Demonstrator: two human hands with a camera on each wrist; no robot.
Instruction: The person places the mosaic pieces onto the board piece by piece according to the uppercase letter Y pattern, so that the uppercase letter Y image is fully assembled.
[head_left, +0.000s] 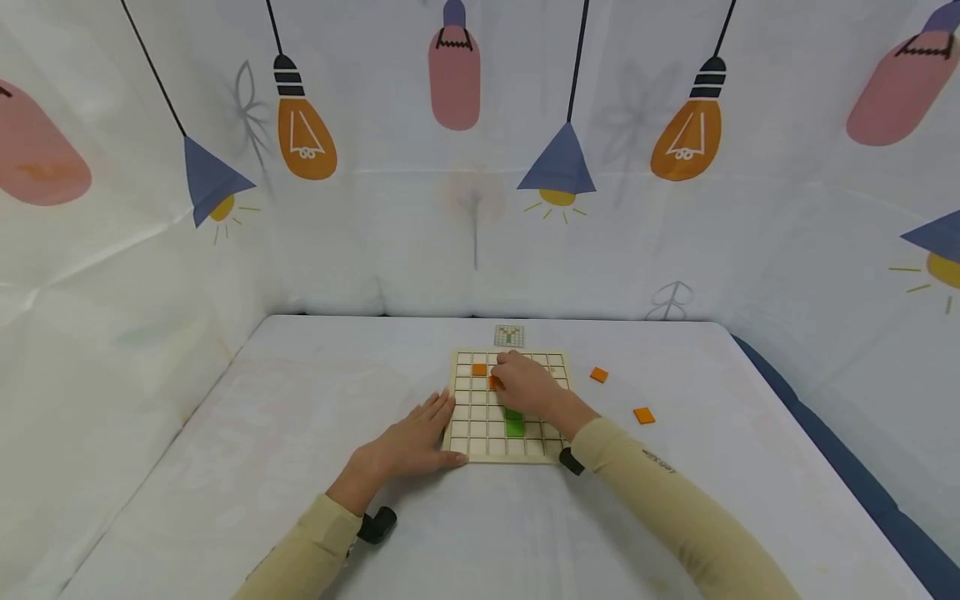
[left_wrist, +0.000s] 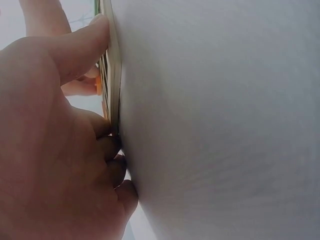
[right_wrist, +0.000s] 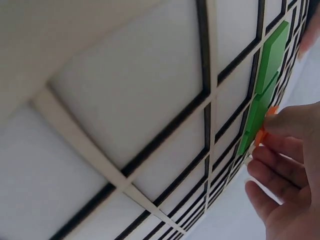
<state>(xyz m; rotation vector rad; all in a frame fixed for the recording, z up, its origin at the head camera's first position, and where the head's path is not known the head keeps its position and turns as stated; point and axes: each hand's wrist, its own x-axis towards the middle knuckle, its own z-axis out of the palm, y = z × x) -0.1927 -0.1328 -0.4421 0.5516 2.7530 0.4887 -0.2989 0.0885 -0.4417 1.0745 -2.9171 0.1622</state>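
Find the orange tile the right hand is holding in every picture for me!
Head: a bit below the middle, the orange tile peeks out from the right hand.
Left wrist: left of the middle and fairly high, a small orange bit of the tile.
Right wrist: on the right side, about halfway down, the tile is partly covered by the thumb.
Shared landmark: the board shows in all three.

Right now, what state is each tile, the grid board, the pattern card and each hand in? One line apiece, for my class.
Grid board: flat, partly filled
Green tiles: lying in board cells
Far-left orange tile: lying in a cell
Pinched orange tile: held at the board, seating unclear
Two loose orange tiles: off the board
Pattern card: lying beyond the board
Left hand: spread, touching the board
Right hand: pinching a tile
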